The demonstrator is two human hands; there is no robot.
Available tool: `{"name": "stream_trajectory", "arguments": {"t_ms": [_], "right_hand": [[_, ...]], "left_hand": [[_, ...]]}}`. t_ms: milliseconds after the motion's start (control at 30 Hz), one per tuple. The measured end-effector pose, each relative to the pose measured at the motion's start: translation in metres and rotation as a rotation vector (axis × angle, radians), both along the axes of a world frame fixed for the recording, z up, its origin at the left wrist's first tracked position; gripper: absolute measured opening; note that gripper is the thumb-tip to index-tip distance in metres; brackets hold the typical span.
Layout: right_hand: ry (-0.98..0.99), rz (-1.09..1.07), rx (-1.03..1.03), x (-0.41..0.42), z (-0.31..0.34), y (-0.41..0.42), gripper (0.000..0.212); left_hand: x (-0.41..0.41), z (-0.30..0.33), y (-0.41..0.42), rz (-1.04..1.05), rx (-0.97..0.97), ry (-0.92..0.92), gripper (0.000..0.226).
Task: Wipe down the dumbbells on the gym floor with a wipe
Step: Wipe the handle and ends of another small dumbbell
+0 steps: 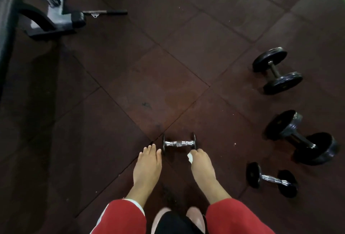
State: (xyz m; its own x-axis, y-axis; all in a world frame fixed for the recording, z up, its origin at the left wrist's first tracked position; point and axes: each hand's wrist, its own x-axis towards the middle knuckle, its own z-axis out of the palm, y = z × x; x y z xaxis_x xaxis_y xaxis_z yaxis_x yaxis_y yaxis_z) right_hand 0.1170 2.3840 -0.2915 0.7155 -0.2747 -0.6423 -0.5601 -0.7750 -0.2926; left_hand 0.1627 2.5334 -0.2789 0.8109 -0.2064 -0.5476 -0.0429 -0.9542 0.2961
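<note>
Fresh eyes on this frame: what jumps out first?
Both hands reach down at bottom centre toward a small chrome dumbbell: the left hand open beside it, the right hand pinching a white wipe. Three black dumbbells line the right side, the biggest in the middle. A machine base sits top left.

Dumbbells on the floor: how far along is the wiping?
Nothing looks finished. In hand: the right hand pinches the white wipe beside the small chrome-handled dumbbell; the left hand is open at its other end. Left: three dumbbells on the right, untouched.
</note>
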Motion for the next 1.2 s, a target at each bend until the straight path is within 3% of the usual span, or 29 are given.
{"name": "stream_trajectory", "arguments": {"t_ms": [133, 367, 567, 667, 767, 933, 1200], "right_hand": [[-0.071, -0.052, -0.019, 0.012, -0.072, 0.008, 0.024], [-0.31, -0.032, -0.071, 0.016, -0.213, 0.026, 0.037], [-0.813, -0.052, -0.153, 0.036, -0.288, 0.039, 0.02], [-0.88, 0.013, -0.232, 0.044, -0.32, 0.041, 0.027], [-0.938, 0.139, -0.304, 0.043, -0.347, 0.045, 0.019], [-1.08, 0.165, -0.276, 0.042, -0.372, 0.053, 0.029], [-1.063, 0.325, -0.278, 0.052, -0.389, 0.046, 0.034]], "left_hand": [[0.018, -0.069, 0.004, -0.015, -0.048, 0.025, 0.046], [0.027, -0.195, 0.009, 0.277, -0.317, 0.062, 0.046], [0.028, -0.27, -0.004, 0.605, -0.606, 0.047, 0.047], [0.025, -0.298, -0.019, 0.715, -0.773, 0.052, 0.045], [0.02, -0.321, -0.028, 0.729, -0.868, -0.011, 0.045], [0.022, -0.342, -0.039, 0.817, -0.998, -0.149, 0.041], [0.041, -0.343, -0.047, 0.889, -0.962, -0.165, 0.045]]}}
